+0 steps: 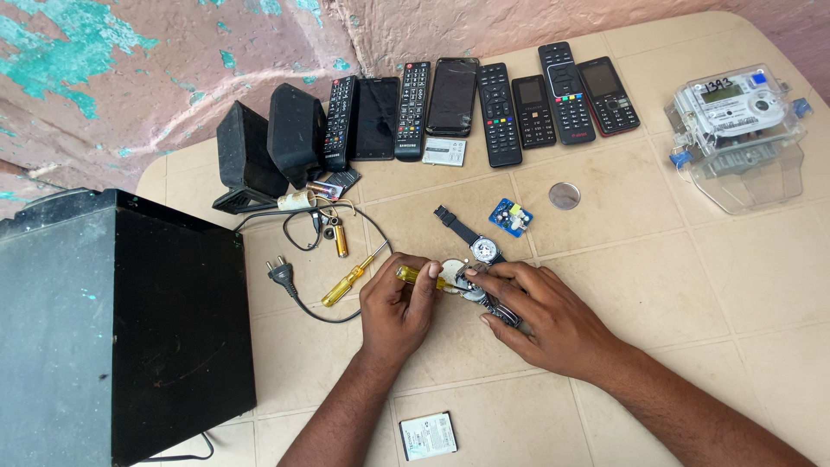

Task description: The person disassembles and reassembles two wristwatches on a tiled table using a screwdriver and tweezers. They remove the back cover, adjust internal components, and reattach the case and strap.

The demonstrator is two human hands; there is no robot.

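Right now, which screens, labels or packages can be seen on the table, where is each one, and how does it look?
Two smartphones, back row among the remotes: dark, blank glass screens.
Two keypad phones, back row right: small dark screens above buttons.
Electricity meter, far right: clear case, small grey display, white label on top.
Battery, below the remotes: white rectangular label.
Second battery, near edge: white label, dark border.

Small yellow-handled screwdriver (413,276) lying level, tip at silver watch (467,281) on beige table, band angled lower right
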